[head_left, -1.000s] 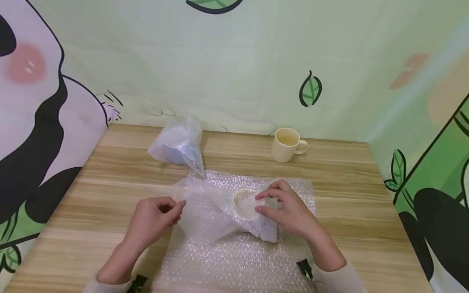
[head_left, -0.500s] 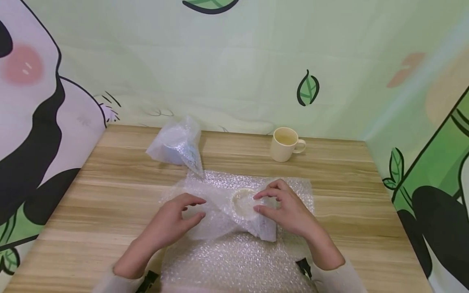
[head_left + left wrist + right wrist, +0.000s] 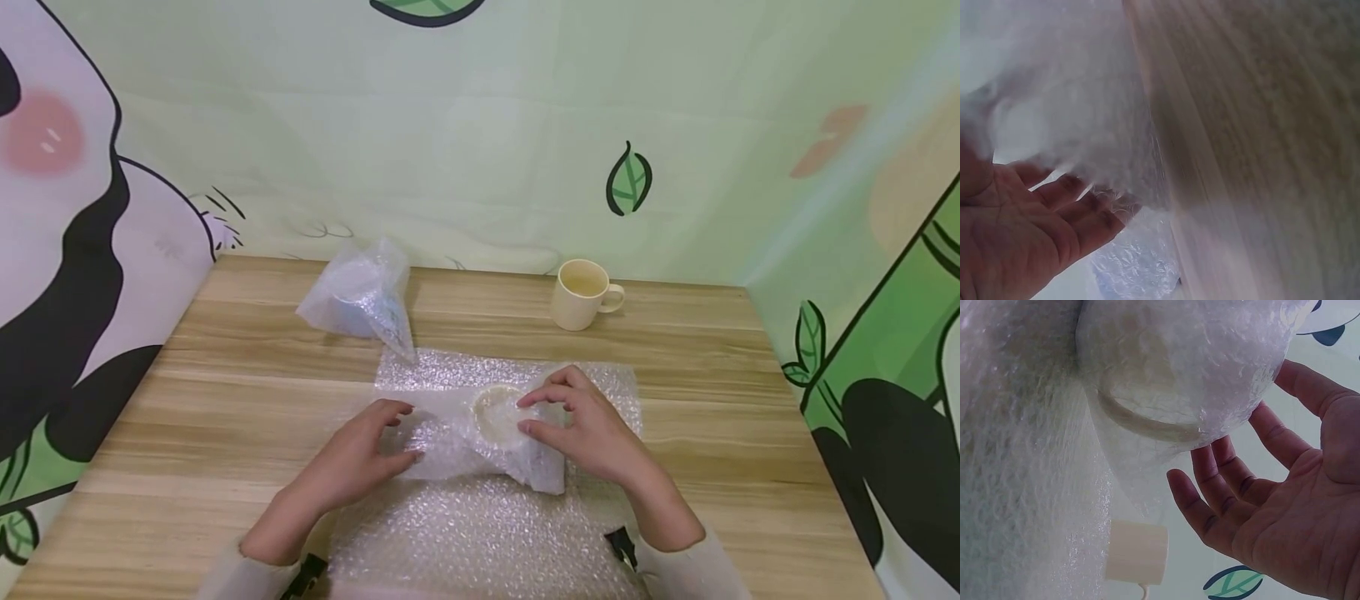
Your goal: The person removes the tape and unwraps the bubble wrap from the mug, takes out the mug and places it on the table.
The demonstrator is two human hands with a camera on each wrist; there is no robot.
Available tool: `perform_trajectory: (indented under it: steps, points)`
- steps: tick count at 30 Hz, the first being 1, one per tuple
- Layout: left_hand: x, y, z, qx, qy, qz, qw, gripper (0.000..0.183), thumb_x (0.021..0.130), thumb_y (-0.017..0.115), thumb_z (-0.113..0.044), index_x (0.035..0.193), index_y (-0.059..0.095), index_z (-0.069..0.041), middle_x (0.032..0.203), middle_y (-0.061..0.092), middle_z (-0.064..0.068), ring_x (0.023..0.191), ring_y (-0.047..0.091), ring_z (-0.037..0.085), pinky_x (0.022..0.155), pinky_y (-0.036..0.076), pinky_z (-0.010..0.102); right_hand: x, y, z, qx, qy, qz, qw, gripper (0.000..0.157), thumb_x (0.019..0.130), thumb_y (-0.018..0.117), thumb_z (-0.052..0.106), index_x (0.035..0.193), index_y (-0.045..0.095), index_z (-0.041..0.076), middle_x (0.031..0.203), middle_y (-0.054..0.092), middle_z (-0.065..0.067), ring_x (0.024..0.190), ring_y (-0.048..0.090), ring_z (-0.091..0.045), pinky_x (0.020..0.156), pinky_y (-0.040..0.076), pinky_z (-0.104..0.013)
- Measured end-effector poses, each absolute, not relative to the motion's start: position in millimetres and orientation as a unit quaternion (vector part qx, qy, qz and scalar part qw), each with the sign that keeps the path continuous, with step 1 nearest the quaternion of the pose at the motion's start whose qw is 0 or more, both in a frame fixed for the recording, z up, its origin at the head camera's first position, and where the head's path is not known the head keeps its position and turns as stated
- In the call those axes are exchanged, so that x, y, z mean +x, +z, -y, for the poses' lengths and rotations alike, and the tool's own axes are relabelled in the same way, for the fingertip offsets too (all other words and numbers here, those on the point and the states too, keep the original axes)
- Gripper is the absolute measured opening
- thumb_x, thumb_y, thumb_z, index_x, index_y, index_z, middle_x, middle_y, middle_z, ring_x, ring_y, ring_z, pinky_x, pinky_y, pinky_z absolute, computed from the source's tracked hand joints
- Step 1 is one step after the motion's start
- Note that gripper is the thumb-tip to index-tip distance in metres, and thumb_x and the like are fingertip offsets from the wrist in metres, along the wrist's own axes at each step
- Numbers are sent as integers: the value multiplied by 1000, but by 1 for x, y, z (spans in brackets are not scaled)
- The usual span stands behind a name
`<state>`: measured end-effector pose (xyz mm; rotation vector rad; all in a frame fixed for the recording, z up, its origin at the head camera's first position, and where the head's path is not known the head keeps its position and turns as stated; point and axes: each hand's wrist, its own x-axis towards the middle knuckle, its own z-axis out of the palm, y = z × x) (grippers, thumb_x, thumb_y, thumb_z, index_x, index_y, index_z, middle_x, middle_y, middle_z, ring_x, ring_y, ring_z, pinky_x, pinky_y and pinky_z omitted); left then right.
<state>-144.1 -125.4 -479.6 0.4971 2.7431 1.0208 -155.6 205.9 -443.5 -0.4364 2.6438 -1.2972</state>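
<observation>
A cup (image 3: 497, 417) with a pale round rim lies wrapped in bubble wrap near the middle of the table. On its right side my right hand (image 3: 588, 425) steadies it, with bent fingers and thumb at the rim; the right wrist view shows the fingertips against the wrap. The loose end of the wrap (image 3: 442, 442) stretches left from the cup. There my left hand (image 3: 352, 454) rests its fingers, thumb spread apart from them, and the left wrist view shows the film (image 3: 1085, 106) over the fingertips. Beneath everything is a bubble wrap sheet (image 3: 480, 533).
A bluish thing in bubble wrap (image 3: 360, 304) stands at the back left of the wooden table (image 3: 697, 358). A cream mug (image 3: 577, 296) stands at the back right, handle to the right. A printed cloth wall (image 3: 480, 150) rises behind the table.
My left hand has moved right from the table side onto the loose end of the wrap, its fingers spreading. That end now lies flatter and narrower. The right hand has stayed at the cup.
</observation>
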Motion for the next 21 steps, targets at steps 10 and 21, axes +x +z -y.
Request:
perform_trajectory:
  steps: [10,21]
  points:
    - [-147,-483,128,154,356,-915,107,70,82,88,-25,140,54,-6,136,63,16,123,64,38,103,54,57,-155,-442,-205,-144,-435,-885,86,21,91,81,29,112,77,26,116,54,1,116,56,-21,103,49,-53]
    - [-150,-487,132,164,362,-910,116,76,76,91,-22,140,53,-7,138,62,18,123,63,40,104,52,59,-157,-443,-207,-147,-431,-886,93,22,92,80,31,113,77,28,115,54,1,113,56,-18,105,47,-53]
